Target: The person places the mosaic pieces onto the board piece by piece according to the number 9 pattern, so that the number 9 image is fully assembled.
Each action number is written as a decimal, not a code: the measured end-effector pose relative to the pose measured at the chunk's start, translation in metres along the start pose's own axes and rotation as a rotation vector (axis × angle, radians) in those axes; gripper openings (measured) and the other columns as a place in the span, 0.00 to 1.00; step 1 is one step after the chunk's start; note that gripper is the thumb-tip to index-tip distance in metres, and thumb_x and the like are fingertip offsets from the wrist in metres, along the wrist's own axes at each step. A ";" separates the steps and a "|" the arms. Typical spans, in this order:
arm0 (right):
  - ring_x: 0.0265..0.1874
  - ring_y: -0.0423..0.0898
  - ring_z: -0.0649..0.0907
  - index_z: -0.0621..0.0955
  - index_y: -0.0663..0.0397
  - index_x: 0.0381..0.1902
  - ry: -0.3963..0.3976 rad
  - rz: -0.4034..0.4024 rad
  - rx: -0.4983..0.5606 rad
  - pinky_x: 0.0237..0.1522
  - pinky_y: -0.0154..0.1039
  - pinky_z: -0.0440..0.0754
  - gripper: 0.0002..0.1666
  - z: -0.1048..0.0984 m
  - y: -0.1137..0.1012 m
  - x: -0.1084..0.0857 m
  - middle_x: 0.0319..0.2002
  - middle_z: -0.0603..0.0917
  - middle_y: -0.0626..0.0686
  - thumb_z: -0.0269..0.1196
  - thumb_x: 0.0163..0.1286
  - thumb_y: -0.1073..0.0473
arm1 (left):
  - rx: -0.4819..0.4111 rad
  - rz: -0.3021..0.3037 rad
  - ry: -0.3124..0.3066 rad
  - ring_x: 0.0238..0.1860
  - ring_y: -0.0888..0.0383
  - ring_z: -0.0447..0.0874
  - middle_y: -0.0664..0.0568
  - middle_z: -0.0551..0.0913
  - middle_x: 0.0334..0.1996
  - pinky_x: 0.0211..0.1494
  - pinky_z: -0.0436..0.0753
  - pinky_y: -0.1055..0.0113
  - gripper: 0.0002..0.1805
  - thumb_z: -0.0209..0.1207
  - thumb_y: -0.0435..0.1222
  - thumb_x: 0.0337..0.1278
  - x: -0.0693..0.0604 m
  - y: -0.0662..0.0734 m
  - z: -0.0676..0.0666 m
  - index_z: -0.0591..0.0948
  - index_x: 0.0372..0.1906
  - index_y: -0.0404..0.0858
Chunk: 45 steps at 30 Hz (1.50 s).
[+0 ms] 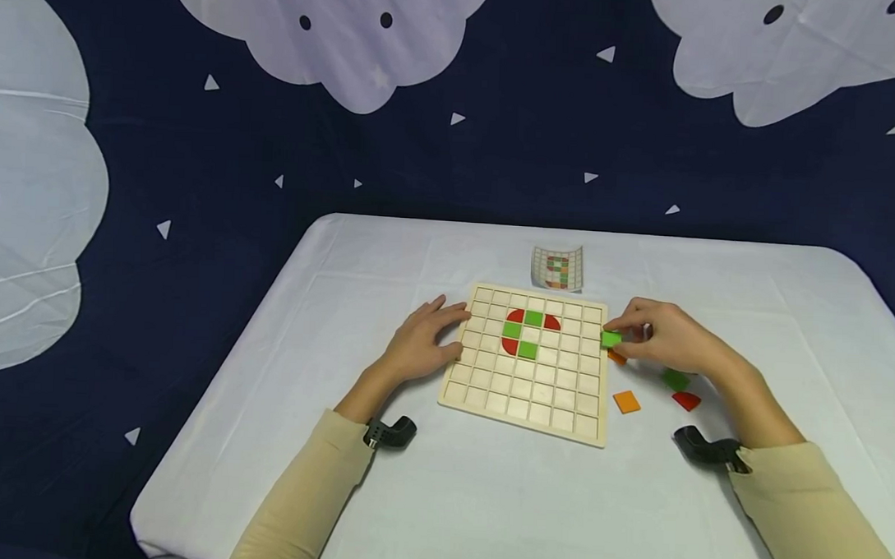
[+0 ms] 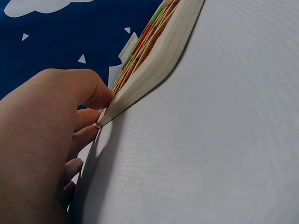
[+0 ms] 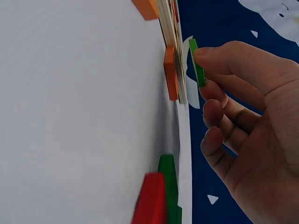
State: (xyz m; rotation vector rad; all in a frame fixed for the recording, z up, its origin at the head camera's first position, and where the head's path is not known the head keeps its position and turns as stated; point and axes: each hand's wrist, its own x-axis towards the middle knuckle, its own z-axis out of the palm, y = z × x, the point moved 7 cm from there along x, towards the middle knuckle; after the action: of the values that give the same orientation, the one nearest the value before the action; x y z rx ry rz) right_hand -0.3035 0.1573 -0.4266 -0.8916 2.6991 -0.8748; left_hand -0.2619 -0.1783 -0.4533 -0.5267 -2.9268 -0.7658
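A wooden grid board lies on the table with red quarter-round tiles and green square tiles in its upper middle cells. My left hand touches the board's left edge, its thumb against the rim and the fingers spread; the rim also shows in the left wrist view. Between thumb and fingertips, my right hand pinches a green square tile, held above the table by the board's right edge. Just under it an orange tile lies beside the board.
Right of the board lie another orange square, a green tile and a red quarter-round tile. Behind the board stands a curled pattern card. A white cloth covers the table, with a dark blue patterned curtain behind.
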 end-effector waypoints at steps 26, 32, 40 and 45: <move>0.30 0.47 0.74 0.86 0.49 0.48 -0.025 -0.012 0.034 0.25 0.36 0.74 0.19 0.013 -0.013 0.021 0.34 0.78 0.45 0.72 0.57 0.57 | -0.006 0.016 0.001 0.74 0.56 0.48 0.62 0.68 0.68 0.74 0.48 0.60 0.29 0.56 0.45 0.53 0.000 0.001 -0.001 0.75 0.64 0.49; 0.31 0.47 0.75 0.86 0.50 0.49 -0.038 -0.033 0.070 0.23 0.36 0.76 0.19 0.016 -0.021 0.028 0.34 0.78 0.46 0.71 0.58 0.56 | -0.006 0.001 -0.002 0.74 0.56 0.49 0.63 0.67 0.68 0.74 0.48 0.61 0.29 0.56 0.45 0.53 0.000 0.000 0.000 0.75 0.64 0.50; 0.30 0.46 0.75 0.86 0.51 0.48 -0.029 -0.070 0.083 0.26 0.36 0.76 0.19 0.018 -0.031 0.034 0.34 0.79 0.46 0.71 0.58 0.56 | -0.008 -0.004 -0.005 0.74 0.57 0.48 0.63 0.67 0.68 0.74 0.48 0.61 0.29 0.56 0.46 0.53 -0.001 0.000 0.002 0.75 0.64 0.50; 0.30 0.47 0.74 0.86 0.52 0.49 -0.038 -0.078 0.079 0.29 0.37 0.75 0.20 0.022 -0.035 0.037 0.35 0.79 0.47 0.71 0.58 0.57 | -0.004 -0.008 -0.001 0.74 0.57 0.48 0.63 0.67 0.68 0.74 0.48 0.60 0.29 0.56 0.46 0.53 0.000 -0.001 0.001 0.75 0.64 0.51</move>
State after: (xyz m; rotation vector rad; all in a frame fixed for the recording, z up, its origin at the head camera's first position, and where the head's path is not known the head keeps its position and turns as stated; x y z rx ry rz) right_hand -0.3093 0.1017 -0.4235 -0.9917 2.5936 -0.9627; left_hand -0.2618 -0.1787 -0.4546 -0.5159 -2.9303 -0.7726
